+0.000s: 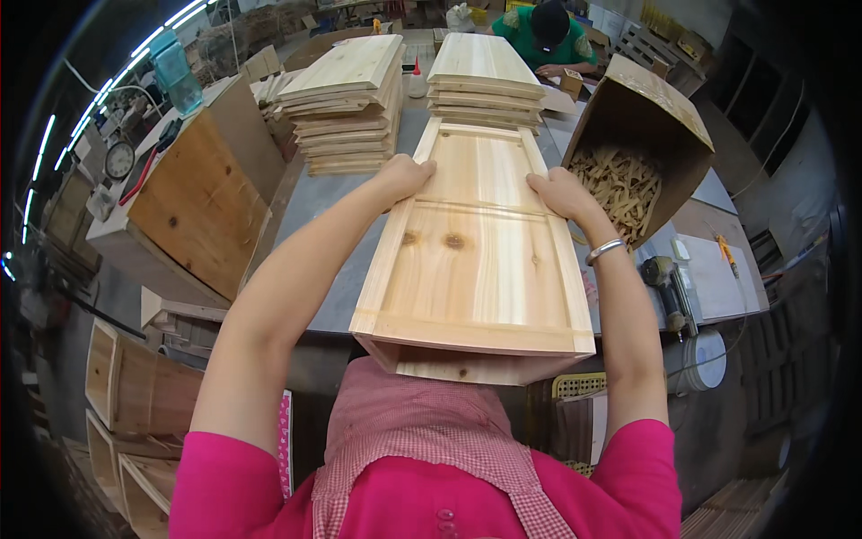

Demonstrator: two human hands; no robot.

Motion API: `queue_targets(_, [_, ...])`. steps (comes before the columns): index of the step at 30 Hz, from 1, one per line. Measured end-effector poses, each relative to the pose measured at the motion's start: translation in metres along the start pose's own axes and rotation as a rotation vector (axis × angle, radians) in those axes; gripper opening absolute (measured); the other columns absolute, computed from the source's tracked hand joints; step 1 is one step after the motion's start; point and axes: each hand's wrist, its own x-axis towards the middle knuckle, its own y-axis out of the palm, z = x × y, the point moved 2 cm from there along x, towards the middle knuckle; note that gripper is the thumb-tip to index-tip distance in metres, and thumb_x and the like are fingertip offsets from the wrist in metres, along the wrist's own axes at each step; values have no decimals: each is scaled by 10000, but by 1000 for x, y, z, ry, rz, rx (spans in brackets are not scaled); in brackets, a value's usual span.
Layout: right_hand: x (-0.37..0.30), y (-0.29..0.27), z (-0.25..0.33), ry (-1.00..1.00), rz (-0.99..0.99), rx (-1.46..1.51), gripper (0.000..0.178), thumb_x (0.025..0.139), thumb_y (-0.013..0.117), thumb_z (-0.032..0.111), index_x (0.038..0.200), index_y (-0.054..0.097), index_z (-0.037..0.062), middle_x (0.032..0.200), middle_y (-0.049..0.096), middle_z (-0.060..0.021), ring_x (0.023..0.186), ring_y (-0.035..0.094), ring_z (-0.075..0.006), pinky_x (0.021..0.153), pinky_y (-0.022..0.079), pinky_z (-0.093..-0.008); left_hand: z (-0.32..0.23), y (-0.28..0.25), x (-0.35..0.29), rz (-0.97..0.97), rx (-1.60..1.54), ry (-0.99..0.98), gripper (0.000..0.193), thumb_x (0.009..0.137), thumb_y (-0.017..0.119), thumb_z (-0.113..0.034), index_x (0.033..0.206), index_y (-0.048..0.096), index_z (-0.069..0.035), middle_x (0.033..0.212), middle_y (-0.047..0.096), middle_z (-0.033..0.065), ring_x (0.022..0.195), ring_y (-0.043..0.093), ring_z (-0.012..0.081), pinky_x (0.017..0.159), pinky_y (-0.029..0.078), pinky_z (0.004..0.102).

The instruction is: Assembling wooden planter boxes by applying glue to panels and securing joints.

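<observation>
A pale wooden box with a framed, knotty panel on top lies across the front edge of the grey worktable. Its open end faces my body. Around the far part of its left edge, the fingers of my left hand are wrapped. On the opposite edge, my right hand grips with the thumb on the upper face; its other fingers are partly hidden. Just past the box's far end stands a stack of wooden panels. Another panel stack rises beyond my left hand.
A tilted cardboard box of wood strips sits right, near a power drill and a yellow-handled tool. At left, a wooden cabinet carries a teal bottle. Wooden boxes stand lower left. A co-worker sits far off.
</observation>
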Motion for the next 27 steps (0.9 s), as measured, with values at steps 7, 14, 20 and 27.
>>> queue_targets(7, [-63,-43,48,-232,-302,51,485,916,549,384,975,695,-75,978,673,-318,947,672,-439,858,524,-463,3,-38,-44,-206,-163,233,620,935,558,-459,1042,663,142,937,702,289,890,699,397,803,520,441])
queue_targets(14, [-109,-103,147,-301,-395,-605,523,997,582,207,1471,455,24,1462,498,-199,1391,430,-354,1190,287,-347,-38,-124,-103,-691,-207,568,563,982,551,-484,980,674,65,837,701,154,778,655,245,718,505,384])
queue_targets(20, [-94,7,89,-729,-1042,75,540,922,653,285,1310,477,-46,825,677,-238,679,680,-396,575,553,-443,23,-61,-101,-1067,-266,715,543,998,529,-478,950,659,48,790,654,208,747,636,382,701,489,440])
queue_targets(27, [-88,62,62,-716,-964,123,591,895,682,244,1349,465,-65,921,694,-208,753,705,-339,634,564,-402,67,-15,-94,-1081,-288,723,530,1011,523,-471,937,647,38,845,642,194,739,616,351,683,486,425])
